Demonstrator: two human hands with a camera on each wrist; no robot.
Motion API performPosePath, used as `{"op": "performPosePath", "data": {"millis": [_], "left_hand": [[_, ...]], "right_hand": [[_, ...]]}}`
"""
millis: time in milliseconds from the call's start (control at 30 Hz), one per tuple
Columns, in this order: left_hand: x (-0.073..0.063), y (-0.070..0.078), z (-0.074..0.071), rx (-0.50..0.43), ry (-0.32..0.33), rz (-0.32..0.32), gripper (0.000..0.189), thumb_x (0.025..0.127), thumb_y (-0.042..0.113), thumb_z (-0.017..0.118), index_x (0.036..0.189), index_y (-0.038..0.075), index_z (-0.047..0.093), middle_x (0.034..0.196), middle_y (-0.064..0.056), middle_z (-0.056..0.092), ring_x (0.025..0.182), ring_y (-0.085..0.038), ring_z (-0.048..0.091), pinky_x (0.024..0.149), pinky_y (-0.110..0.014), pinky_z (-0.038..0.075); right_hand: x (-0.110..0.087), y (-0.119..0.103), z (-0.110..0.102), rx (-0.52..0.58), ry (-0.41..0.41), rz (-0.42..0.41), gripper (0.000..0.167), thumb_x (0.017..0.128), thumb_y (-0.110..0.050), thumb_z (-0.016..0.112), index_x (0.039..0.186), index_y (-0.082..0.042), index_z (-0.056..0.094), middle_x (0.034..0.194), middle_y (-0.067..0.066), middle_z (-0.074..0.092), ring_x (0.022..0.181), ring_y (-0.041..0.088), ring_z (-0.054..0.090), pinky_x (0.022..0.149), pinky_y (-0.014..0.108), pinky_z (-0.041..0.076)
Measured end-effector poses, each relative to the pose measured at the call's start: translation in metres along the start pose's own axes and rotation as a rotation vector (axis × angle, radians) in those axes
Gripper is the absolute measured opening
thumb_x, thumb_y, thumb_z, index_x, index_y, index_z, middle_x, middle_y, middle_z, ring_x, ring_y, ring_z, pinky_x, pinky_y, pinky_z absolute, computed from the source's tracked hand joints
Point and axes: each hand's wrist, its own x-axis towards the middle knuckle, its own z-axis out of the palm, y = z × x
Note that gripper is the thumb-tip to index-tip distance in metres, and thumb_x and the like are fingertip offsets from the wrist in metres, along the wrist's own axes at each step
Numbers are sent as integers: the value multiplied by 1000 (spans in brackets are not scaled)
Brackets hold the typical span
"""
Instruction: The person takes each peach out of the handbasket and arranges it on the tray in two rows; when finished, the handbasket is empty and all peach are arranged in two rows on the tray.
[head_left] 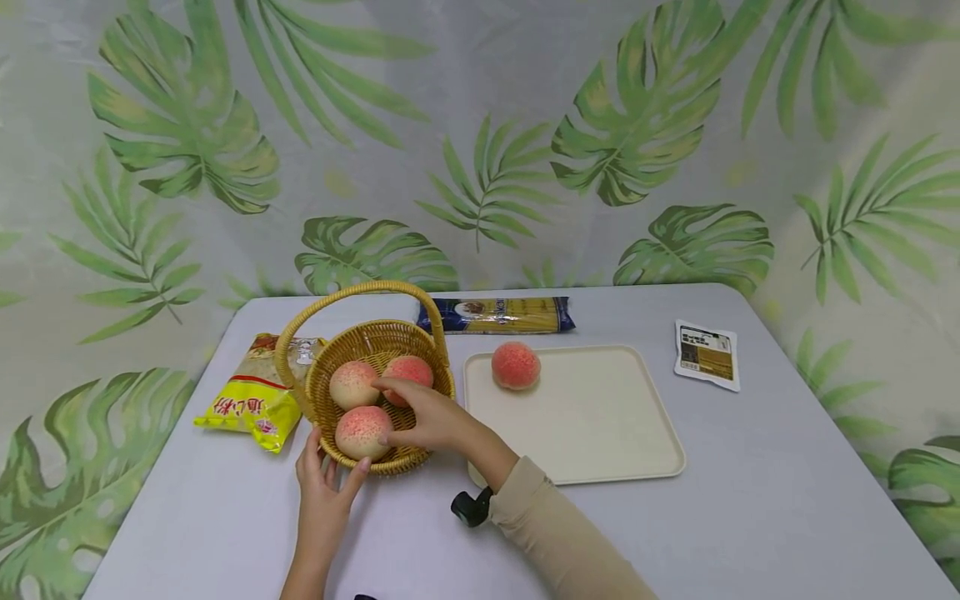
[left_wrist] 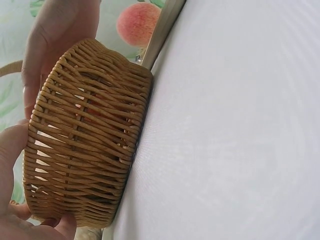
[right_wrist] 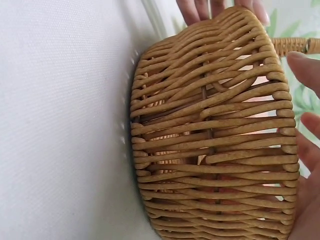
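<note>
A wicker basket [head_left: 431, 429] with a tall arched handle stands on the table at left. Inside lie three pink-and-cream peaches: one at left [head_left: 351, 385], one behind [head_left: 409, 372] and one in front [head_left: 363, 432]. My left hand [head_left: 321, 487] holds the basket by its near left side, the thumb [left_wrist: 12, 142] at the rim. Over the basket's right edge reaches my right hand [head_left: 431, 417], fingers spread. Its fingertips meet the left peach's edge and its thumb the front peach's edge. Woven sides hide most of the peaches in both wrist views.
Right of the basket lies a cream tray [head_left: 585, 425] bearing another peach [head_left: 516, 366]. A yellow food bag [head_left: 258, 396] lies left of the basket, a noodle packet [head_left: 510, 315] behind. A small white-and-brown pouch [head_left: 707, 356] lies at far right.
</note>
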Motion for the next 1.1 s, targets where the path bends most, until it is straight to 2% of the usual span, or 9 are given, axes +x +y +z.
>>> {"op": "performPosePath", "data": {"millis": [267, 433, 767, 1100], "left_hand": [[0, -1, 0, -3, -4, 1, 93, 82, 23, 67, 144, 10, -1, 140, -17, 1, 131, -31, 10, 107, -39, 20], [0, -1, 0, -8, -9, -7, 93, 82, 22, 67, 145, 11, -1, 140, -15, 0, 132, -27, 10, 107, -36, 20], [-2, 0, -1, -58, -40, -27, 94, 83, 19, 66, 145, 15, -4, 140, -12, -4, 132, -25, 7, 107, -32, 19], [-2, 2, -1, -88, -50, -36, 94, 83, 14, 66, 145, 16, -4, 140, -10, -4, 132, -22, 5, 107, -28, 19]], "right_hand": [[7, -1, 1, 5, -82, -7, 68, 80, -29, 69, 137, -16, 36, 135, -3, 40, 122, 8, 36, 100, 22, 33], [13, 1, 3, -4, -118, -20, 67, 78, -28, 72, 135, -16, 39, 131, -5, 45, 120, 5, 36, 100, 21, 32], [21, 2, 9, -27, -179, -41, 63, 78, -27, 71, 133, -16, 42, 132, -6, 43, 119, 4, 37, 100, 20, 31], [23, 0, 14, -133, -210, 5, 64, 79, -30, 71, 135, -19, 42, 133, -4, 43, 119, 8, 40, 97, 23, 36]]}}
